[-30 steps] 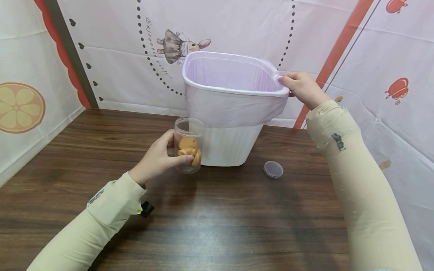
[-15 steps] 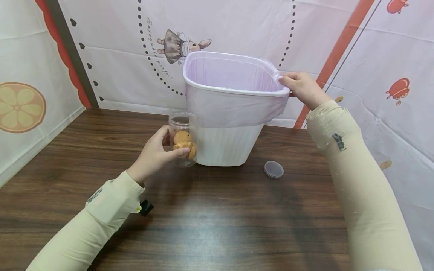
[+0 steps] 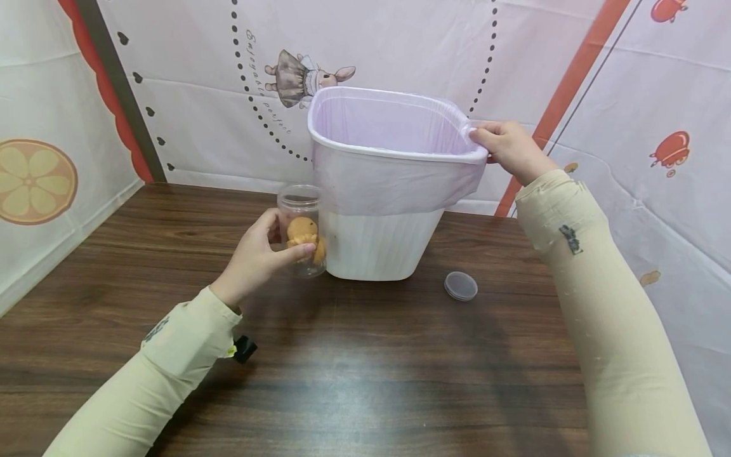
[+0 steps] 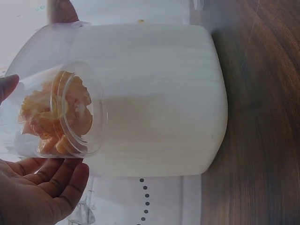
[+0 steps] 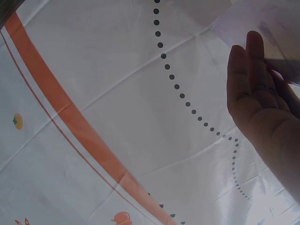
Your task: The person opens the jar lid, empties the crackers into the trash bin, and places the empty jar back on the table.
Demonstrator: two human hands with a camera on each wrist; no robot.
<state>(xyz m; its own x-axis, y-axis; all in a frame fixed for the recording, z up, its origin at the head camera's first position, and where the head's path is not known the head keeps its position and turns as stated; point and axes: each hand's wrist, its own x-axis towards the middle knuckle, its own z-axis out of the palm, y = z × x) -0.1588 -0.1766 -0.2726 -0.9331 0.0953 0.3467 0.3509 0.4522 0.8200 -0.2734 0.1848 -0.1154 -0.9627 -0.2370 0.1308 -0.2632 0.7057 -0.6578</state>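
Note:
My left hand (image 3: 259, 254) grips a clear plastic jar (image 3: 301, 197) from its left side, thumb across the front. Several orange-brown cookies (image 3: 302, 230) lie in the jar's lower part, and its top has no lid on it. In the left wrist view the jar (image 4: 96, 93) overlaps the white trash can (image 4: 164, 93). The trash can (image 3: 377, 244) stands behind and right of the jar, lined with a pale purple bag (image 3: 394, 184) folded over its rim. At the rim's right corner, my right hand (image 3: 511, 149) pinches the bag and rim between thumb and fingers.
A round clear lid (image 3: 460, 285) lies on the dark wood table (image 3: 365, 368), right of the trash can. Printed cloth (image 3: 188, 108) hangs behind the table and along both sides. A small black piece (image 3: 245, 349) shows by the left wrist.
The left hand has moved the jar a little to the left and toward the back of the table, up in the view. The right hand, trash can and lid have stayed put.

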